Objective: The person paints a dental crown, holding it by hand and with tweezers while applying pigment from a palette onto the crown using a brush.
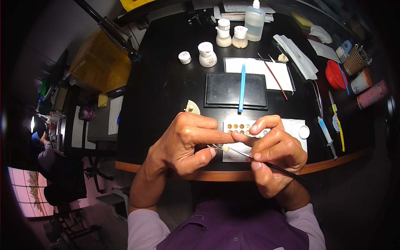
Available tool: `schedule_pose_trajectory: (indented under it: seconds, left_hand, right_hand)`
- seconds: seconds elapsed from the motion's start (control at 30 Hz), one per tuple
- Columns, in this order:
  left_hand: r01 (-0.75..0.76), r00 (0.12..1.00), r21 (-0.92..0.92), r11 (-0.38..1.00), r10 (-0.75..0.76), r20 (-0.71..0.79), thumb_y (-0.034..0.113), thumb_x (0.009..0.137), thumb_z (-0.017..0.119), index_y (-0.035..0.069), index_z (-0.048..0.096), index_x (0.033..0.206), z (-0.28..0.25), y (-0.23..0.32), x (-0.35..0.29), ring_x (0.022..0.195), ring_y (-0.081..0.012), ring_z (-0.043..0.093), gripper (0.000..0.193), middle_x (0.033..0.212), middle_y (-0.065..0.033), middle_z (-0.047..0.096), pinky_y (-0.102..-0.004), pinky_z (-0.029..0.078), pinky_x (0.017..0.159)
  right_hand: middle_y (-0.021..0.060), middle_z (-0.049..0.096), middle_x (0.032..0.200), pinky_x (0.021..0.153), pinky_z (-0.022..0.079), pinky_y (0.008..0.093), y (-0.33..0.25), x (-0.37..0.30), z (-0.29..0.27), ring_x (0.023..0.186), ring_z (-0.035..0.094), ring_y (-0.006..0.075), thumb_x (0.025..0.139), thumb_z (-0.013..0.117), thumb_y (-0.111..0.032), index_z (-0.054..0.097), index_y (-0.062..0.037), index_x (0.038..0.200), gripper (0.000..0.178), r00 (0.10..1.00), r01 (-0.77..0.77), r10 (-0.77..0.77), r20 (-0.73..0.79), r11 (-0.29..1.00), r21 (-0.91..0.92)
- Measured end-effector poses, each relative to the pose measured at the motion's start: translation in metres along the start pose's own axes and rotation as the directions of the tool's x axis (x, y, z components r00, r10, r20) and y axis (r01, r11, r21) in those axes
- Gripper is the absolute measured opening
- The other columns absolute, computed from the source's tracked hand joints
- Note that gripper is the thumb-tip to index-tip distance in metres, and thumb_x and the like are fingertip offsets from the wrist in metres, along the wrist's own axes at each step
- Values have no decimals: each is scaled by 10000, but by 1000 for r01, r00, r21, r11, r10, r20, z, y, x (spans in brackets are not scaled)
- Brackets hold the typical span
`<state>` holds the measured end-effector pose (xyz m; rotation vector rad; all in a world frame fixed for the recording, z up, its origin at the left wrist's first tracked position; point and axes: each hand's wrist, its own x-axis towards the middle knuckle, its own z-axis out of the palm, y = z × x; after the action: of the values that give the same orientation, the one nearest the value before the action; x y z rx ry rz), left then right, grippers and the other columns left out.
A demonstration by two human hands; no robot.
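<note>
My left hand is closed, thumb and fingers pinching a small metal holder. At its end sits a tiny cream dental crown. My right hand grips a thin brush with a black handle, its tip at the crown or just beside it; I cannot tell if they touch. The fingertips of both hands meet above the crown. Beneath them lies a white palette with rows of coloured paste wells, partly hidden by my right hand.
Behind the hands is a black flat case with a blue stick on it. A honeycomb tray lies beside my left hand. Jars and a clear bottle stand farther back. A syringe and red bowl are right.
</note>
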<state>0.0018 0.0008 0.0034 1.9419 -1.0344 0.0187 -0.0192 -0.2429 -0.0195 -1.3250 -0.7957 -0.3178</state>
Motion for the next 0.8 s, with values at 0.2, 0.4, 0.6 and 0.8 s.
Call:
schedule_pose_trajectory:
  seconds: [0.2, 0.4, 0.6, 0.8]
  left_hand:
    - [-5, 1000, -66, 998, 4, -12, 177, 699, 598, 2, 802, 1157, 0, 2, 1, 506, -222, 544, 531, 623, -103, 549, -355, 419, 497]
    - [33, 999, -140, 990, -29, 26, 190, 721, 599, -16, 795, 1123, -1, 0, 1, 534, -225, 565, 493, 647, -104, 560, -356, 416, 515]
    - [40, 999, -146, 989, -38, 13, 213, 741, 591, -33, 786, 1114, 0, 0, 0, 533, -227, 561, 488, 655, -105, 563, -356, 413, 515]
    - [39, 999, -153, 987, -39, 8, 218, 753, 590, -42, 781, 1104, 0, 1, 1, 534, -231, 564, 477, 655, -109, 567, -362, 411, 514]
  right_hand:
    - [85, 693, 838, 924, 637, 437, -2, -1, 2, 1017, 657, 308, 713, 659, 97, 651, -31, 897, 225, 999, 13, -10, -41, 998, 53]
    - [82, 706, 865, 905, 651, 415, -3, 2, 3, 1011, 666, 296, 725, 695, 123, 679, -37, 920, 253, 994, 97, -99, -37, 993, -68]
    - [79, 708, 869, 898, 652, 406, -4, 4, 3, 1011, 671, 290, 721, 722, 127, 690, -39, 937, 275, 990, 140, -141, 0, 982, -128]
    - [87, 707, 879, 895, 652, 415, -5, 1, 5, 1012, 672, 295, 716, 715, 138, 679, -40, 925, 277, 992, 116, -119, -29, 989, -92]
